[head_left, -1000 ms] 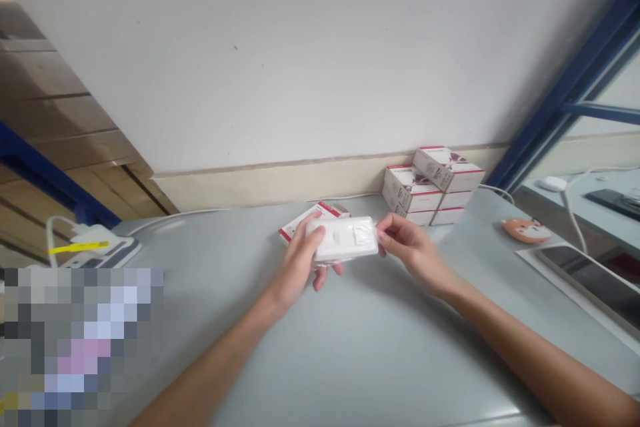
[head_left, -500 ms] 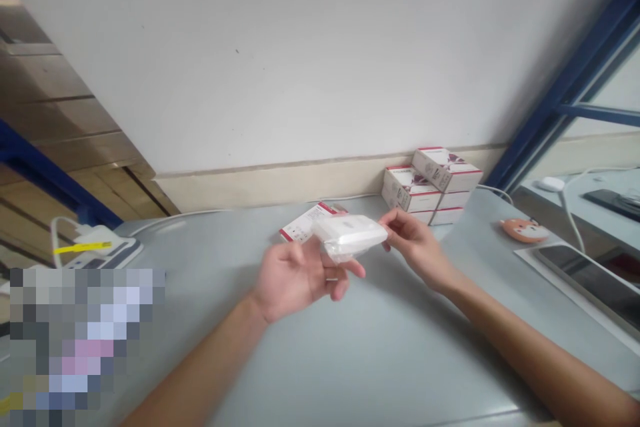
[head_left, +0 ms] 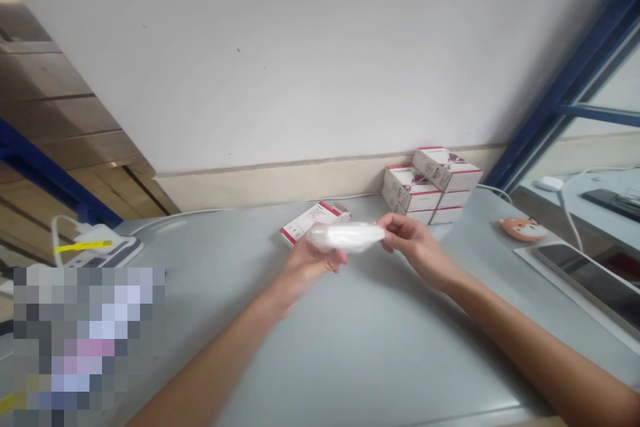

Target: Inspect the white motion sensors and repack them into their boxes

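DROP HAZARD

Above the table (head_left: pixel 320 347), nearer than the stacked boxes (head_left: pixel 421 201), the left hand (head_left: pixel 304 265) curls under the white wrapped item (head_left: pixel 346 237) (blur hides whether it grips); the right hand (head_left: pixel 414 244) pinches its right end. A weak pinch could drop it.

The packet (head_left: pixel 347 237) looks glossy plastic, the tabletop (head_left: pixel 370 347) smooth.

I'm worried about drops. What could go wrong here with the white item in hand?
The white item might slip: the right hand pinches only one end, and how firmly the left hand supports it is unclear. A drop could knock it on the table. It might also bump the red-and-white box close behind.
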